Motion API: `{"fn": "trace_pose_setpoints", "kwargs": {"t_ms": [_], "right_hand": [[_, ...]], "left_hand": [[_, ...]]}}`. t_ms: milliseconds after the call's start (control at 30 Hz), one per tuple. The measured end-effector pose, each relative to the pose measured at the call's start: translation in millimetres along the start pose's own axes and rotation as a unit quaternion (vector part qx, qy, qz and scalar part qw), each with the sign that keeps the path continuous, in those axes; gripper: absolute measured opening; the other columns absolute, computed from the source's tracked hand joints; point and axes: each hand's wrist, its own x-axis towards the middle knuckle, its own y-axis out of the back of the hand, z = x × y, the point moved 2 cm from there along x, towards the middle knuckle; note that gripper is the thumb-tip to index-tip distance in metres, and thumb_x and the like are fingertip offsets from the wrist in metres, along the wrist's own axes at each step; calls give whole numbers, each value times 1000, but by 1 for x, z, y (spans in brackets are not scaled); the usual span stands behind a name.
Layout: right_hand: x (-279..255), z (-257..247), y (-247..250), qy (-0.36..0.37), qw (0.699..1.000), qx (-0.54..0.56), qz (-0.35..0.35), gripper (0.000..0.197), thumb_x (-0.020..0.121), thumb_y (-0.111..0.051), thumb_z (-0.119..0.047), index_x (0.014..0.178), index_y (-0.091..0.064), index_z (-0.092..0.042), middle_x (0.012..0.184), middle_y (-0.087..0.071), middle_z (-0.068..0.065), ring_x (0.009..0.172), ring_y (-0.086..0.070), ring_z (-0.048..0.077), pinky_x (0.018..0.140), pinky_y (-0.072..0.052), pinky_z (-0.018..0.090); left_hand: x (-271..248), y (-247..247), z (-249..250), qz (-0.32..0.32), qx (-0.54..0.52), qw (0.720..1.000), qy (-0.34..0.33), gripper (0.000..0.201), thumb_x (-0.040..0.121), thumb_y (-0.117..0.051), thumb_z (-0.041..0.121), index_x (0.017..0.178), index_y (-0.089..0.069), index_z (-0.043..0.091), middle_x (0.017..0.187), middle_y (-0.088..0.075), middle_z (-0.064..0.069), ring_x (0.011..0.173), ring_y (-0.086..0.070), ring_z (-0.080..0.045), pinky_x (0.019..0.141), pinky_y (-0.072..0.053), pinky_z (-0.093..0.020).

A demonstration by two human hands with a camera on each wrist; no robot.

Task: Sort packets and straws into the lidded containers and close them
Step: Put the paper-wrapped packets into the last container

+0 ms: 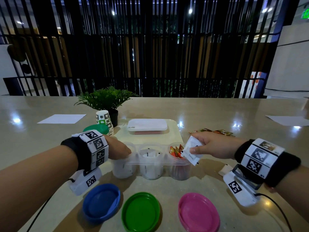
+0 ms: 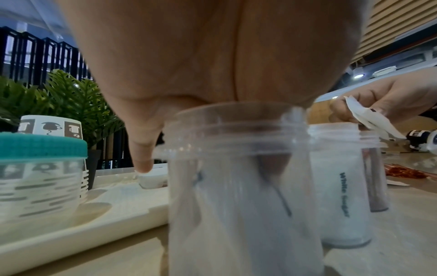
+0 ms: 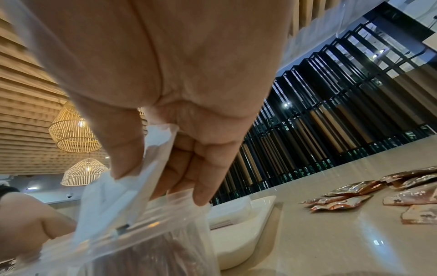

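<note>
Right hand [image 1: 212, 146] pinched white packets [image 1: 192, 150] between thumb and fingers, just above the right jar [image 1: 180, 164] of 3 open jars on the bench [image 1: 217, 114]. Left hand [image 1: 119, 149] sat on the left jar [image 1: 123, 166] rim, fingers dipping inside; grip unclear. Blue lid [image 1: 101, 202], green lid [image 1: 140, 211], pink lid [image 1: 199, 212] lay in front. More brown packets [image 1: 212, 131] lay behind the right hand.

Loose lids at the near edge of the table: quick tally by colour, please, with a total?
Blue lid: 1
Green lid: 1
Pink lid: 1
Total: 3 loose lids, all lying in front of the three open jars.
</note>
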Motion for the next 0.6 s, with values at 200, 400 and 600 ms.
{"fn": "trace_pose_setpoints", "kwargs": {"t_ms": [200,400,600], "right_hand": [[1,1,1,10,1000,3,1,8,95,-58,-26,93,-56,-33,95,-65,-12,93,-61,9,85,-48,27],[1,0,1,4,1000,-4,-1,6,94,-58,-27,98,-56,-32,103,-66,-8,99,-62,11,94,-49,35],[2,-4,2,-2,1000,-16,-6,5,95,-57,-28,94,-55,-33,101,-65,-11,99,-61,10,91,-49,32]], "left_hand": [[-3,0,8,8,24,999,-31,46,108,-20,26,152,-28,18,159,-26,1,145,-24,-19,116,-15,-31],[10,-6,-3,28,-17,999,-14,47,107,-27,32,149,-37,14,156,-34,-3,143,-31,-20,119,-19,-32],[-1,2,-3,21,-20,999,-14,53,104,-30,41,153,-27,19,160,-24,-1,147,-22,-20,121,-15,-35]]}}
